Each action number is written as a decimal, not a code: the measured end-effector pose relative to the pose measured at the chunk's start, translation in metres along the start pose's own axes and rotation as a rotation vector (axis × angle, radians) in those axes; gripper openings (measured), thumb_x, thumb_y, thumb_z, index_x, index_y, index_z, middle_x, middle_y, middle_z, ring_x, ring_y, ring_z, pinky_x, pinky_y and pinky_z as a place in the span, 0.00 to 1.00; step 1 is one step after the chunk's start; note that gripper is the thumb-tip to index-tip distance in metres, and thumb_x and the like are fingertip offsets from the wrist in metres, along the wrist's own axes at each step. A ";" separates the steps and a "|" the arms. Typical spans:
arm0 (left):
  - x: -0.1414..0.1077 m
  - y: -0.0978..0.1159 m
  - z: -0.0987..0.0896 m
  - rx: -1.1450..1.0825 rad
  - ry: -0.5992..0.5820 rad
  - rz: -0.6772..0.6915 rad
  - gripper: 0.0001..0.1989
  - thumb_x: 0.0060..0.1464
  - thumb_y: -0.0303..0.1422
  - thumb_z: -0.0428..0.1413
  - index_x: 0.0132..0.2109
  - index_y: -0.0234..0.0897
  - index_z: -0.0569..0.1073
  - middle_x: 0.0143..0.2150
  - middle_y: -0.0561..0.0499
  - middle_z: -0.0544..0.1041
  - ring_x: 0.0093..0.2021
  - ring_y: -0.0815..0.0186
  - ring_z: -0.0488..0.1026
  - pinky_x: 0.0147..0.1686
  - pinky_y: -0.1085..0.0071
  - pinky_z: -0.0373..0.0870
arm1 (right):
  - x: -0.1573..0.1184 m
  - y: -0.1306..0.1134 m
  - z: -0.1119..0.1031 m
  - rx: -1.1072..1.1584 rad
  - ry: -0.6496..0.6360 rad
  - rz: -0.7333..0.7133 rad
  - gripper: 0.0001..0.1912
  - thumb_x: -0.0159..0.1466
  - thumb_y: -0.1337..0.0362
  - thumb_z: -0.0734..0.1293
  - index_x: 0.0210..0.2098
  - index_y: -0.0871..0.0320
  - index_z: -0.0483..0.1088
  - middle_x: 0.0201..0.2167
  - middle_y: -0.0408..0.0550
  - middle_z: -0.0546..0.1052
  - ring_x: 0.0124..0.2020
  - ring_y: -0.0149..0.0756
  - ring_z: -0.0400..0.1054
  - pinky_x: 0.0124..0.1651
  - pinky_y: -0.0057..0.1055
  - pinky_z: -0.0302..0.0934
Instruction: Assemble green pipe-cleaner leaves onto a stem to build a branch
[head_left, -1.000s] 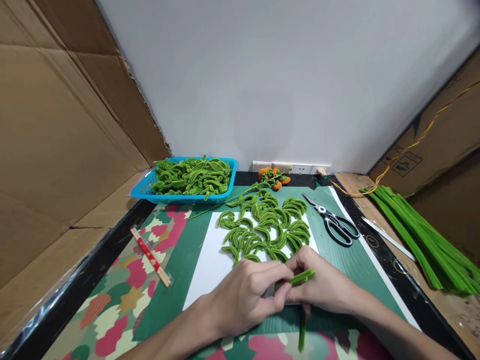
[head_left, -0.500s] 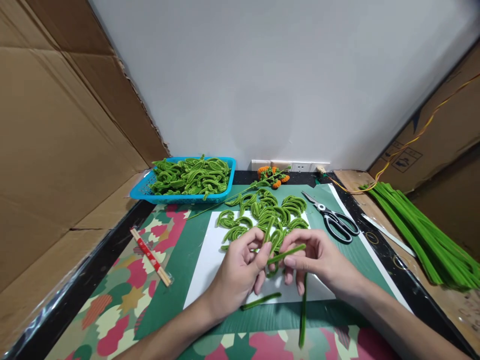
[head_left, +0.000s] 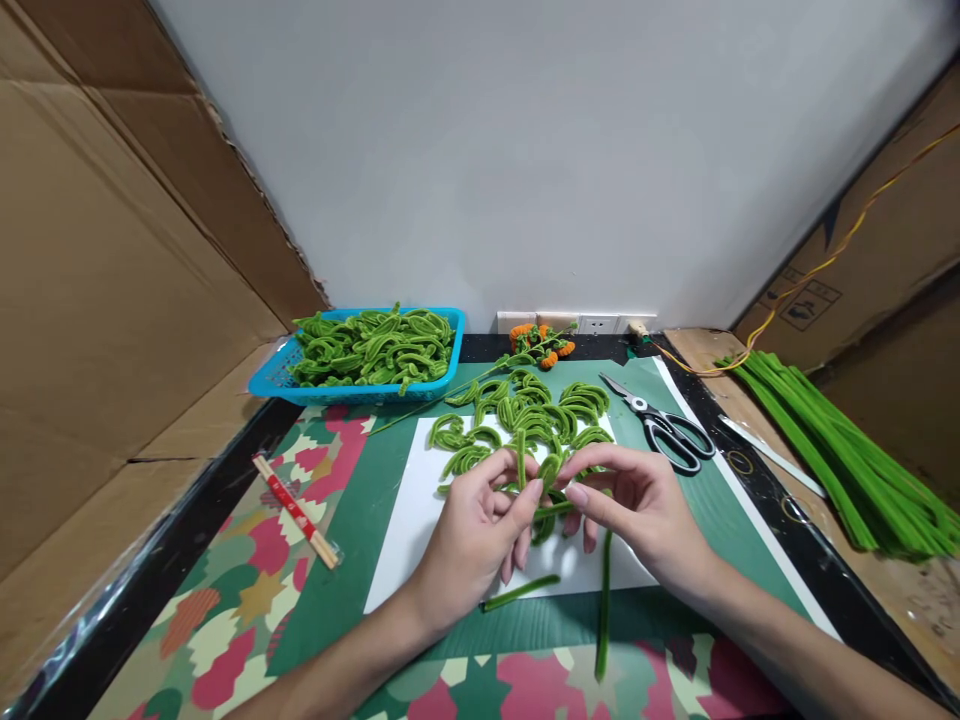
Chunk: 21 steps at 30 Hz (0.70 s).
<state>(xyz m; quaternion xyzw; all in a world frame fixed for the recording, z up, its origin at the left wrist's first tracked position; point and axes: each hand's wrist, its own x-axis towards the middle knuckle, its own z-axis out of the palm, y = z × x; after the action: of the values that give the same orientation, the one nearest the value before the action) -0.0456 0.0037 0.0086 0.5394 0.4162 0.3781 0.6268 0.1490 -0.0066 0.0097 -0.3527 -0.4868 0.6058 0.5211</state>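
Observation:
My left hand (head_left: 480,525) pinches a bent green pipe cleaner (head_left: 522,455) between thumb and forefinger; one end sticks up and a small loop shows to the right. At that loop, the thumb and forefinger of my right hand (head_left: 641,505) close in from the right side. Below my right hand a long green pipe cleaner piece (head_left: 604,615) extends toward me; its upper end is hidden by the fingers. A short straight piece (head_left: 521,593) lies near the front edge of the white paper (head_left: 405,540). Behind my hands, several curled green pipe cleaner shapes (head_left: 532,415) are piled on the paper.
A blue basket (head_left: 262,380) of curled green pieces stands at back left. Wrapped chopsticks (head_left: 296,512) lie at left. Black-handled scissors (head_left: 667,435), a white strip (head_left: 772,458) and long green pipe cleaners (head_left: 832,455) are at right. An orange-flowered stem (head_left: 544,345) lies near the wall.
The piece in my fingers has turned: its end stands more upright and a loop shows between my hands. The end that pointed right past my right thumb no longer does.

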 end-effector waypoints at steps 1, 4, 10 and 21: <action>0.000 0.000 0.000 -0.008 -0.007 -0.009 0.19 0.63 0.49 0.63 0.45 0.37 0.70 0.26 0.59 0.73 0.13 0.76 0.67 0.11 0.84 0.61 | 0.000 0.001 0.000 0.019 -0.005 -0.004 0.11 0.61 0.58 0.81 0.37 0.57 0.83 0.32 0.47 0.82 0.24 0.35 0.78 0.23 0.26 0.72; 0.001 0.001 0.001 -0.051 -0.018 -0.042 0.21 0.61 0.49 0.65 0.45 0.38 0.69 0.26 0.59 0.74 0.13 0.74 0.69 0.10 0.82 0.65 | 0.000 0.006 -0.001 0.101 -0.017 -0.002 0.10 0.62 0.58 0.80 0.38 0.57 0.83 0.32 0.49 0.84 0.28 0.38 0.81 0.29 0.31 0.78; 0.005 0.001 -0.001 -0.133 -0.074 -0.051 0.21 0.60 0.48 0.67 0.45 0.38 0.68 0.21 0.59 0.75 0.14 0.70 0.72 0.12 0.80 0.70 | 0.004 0.006 -0.002 0.255 0.022 0.069 0.19 0.61 0.59 0.81 0.49 0.57 0.78 0.37 0.49 0.86 0.31 0.35 0.81 0.36 0.31 0.79; 0.005 0.004 0.000 -0.148 -0.003 0.012 0.20 0.56 0.44 0.70 0.43 0.32 0.76 0.32 0.47 0.83 0.25 0.58 0.84 0.20 0.70 0.83 | 0.005 0.005 -0.002 0.275 0.068 0.049 0.15 0.60 0.58 0.82 0.37 0.57 0.75 0.34 0.46 0.84 0.25 0.31 0.76 0.28 0.25 0.75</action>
<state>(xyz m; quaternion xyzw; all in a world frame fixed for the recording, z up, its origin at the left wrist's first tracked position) -0.0443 0.0086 0.0118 0.4949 0.3829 0.4106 0.6632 0.1483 -0.0016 0.0051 -0.3100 -0.3724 0.6670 0.5659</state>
